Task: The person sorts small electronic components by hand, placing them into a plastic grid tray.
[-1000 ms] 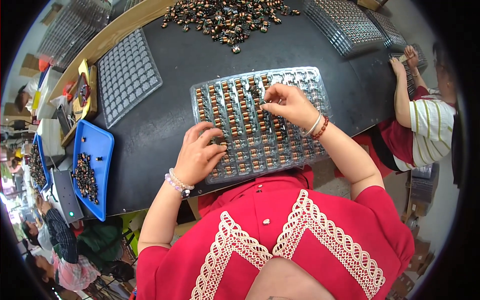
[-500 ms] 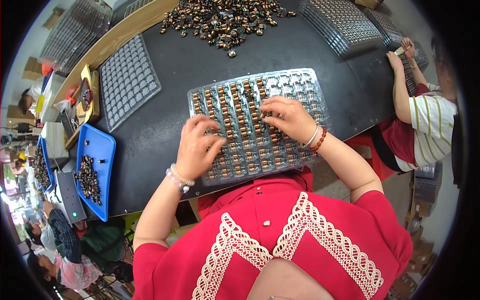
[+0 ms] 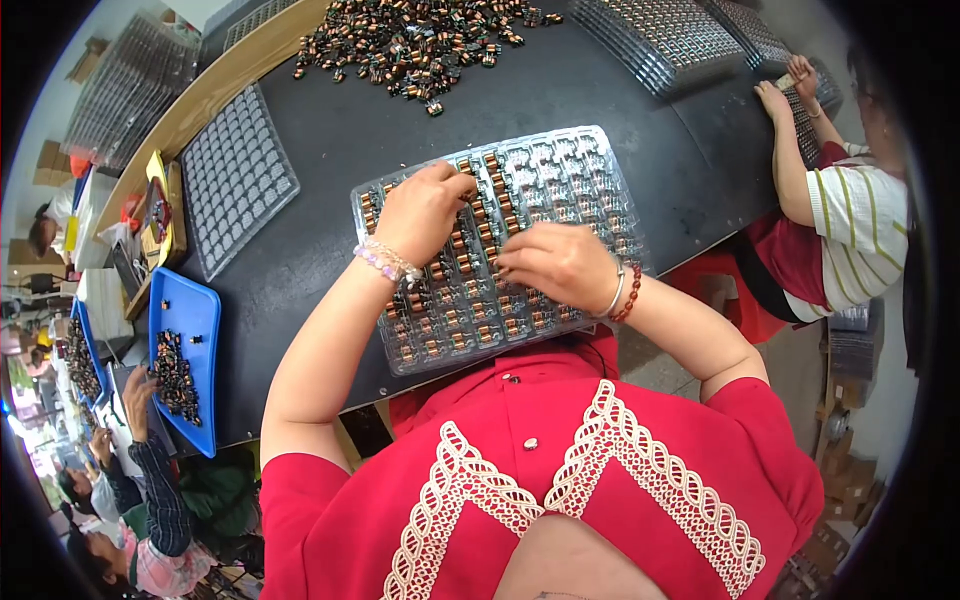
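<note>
A clear plastic blister tray (image 3: 612,165) lies in front of me, its left and middle columns holding small copper-wound coils (image 3: 492,165). The right columns show bare pockets along the far side. My left hand (image 3: 425,208) reaches over the tray's left-middle part, fingers bent and closed at the coils there; what they grip is hidden. Over the middle of the tray is my right hand (image 3: 562,262), its fingers pressed together and pointing left at a column of coils. Whatever sits between those fingertips cannot be made out.
A heap of loose coils (image 3: 400,45) lies at the far side of the black table (image 3: 330,130). Another tray (image 3: 240,175) rests at left, beyond a blue bin (image 3: 208,350) of parts. Stacked trays (image 3: 665,45) stand far right. A co-worker (image 3: 850,225) works at right.
My left hand has moved up and right over the tray, fingers now closed. My right hand has come nearer and slightly left. At left, another person's hand has reached to the blue bin.
</note>
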A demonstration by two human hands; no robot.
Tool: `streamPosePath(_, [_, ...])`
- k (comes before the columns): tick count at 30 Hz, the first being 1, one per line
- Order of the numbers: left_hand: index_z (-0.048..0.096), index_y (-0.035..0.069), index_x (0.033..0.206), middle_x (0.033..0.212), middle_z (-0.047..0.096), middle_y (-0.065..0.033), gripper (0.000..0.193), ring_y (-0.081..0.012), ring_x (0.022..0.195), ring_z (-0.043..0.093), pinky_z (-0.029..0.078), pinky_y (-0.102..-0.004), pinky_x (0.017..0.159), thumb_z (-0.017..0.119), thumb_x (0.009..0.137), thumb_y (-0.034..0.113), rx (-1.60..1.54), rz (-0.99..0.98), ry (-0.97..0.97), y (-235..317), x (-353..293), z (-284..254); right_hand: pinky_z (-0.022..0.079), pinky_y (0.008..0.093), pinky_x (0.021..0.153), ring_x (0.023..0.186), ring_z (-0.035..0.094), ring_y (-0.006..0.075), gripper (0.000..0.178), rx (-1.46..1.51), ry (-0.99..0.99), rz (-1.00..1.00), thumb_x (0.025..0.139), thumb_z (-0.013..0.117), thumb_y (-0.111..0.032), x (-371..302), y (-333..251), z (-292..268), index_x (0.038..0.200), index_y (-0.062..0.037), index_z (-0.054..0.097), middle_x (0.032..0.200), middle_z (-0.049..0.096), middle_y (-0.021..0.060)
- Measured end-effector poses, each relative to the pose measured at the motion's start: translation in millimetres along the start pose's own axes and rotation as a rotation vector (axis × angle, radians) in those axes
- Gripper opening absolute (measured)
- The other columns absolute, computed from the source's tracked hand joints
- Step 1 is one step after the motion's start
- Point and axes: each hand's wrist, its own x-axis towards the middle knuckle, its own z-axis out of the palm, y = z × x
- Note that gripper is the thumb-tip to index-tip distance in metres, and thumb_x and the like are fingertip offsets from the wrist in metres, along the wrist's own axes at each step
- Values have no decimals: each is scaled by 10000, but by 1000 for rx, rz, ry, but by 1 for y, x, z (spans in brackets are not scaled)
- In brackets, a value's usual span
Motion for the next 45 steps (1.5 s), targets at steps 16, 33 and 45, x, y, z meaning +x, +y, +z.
streamPosePath(16, [665,42,833,921,663,-58,114,-240,900,606,485,-361,816,701,725,34,-518,-93,186,44,-83,15,505,315,665,829,604,209,124,65,-60,-4,733,711,-135,-7,-12,12,750,-55,618,962,609,51])
streamPosePath(33, [623,38,821,962,628,-70,123,-260,958,554,426,-411,855,686,731,93,-8,148,138,53,-85,10,517,342,742,877,618,249,122,167,-153,22,781,680,-154,-5,-9,3,817,-40,654,1063,607,99])
streamPosePath(45, [646,58,895,790,585,-39,187,-200,798,568,446,-348,765,609,715,93,86,149,198,71,-90,15,536,329,706,917,598,244,165,117,-384,-84,777,558,-133,3,-3,0,842,2,628,1071,567,114])
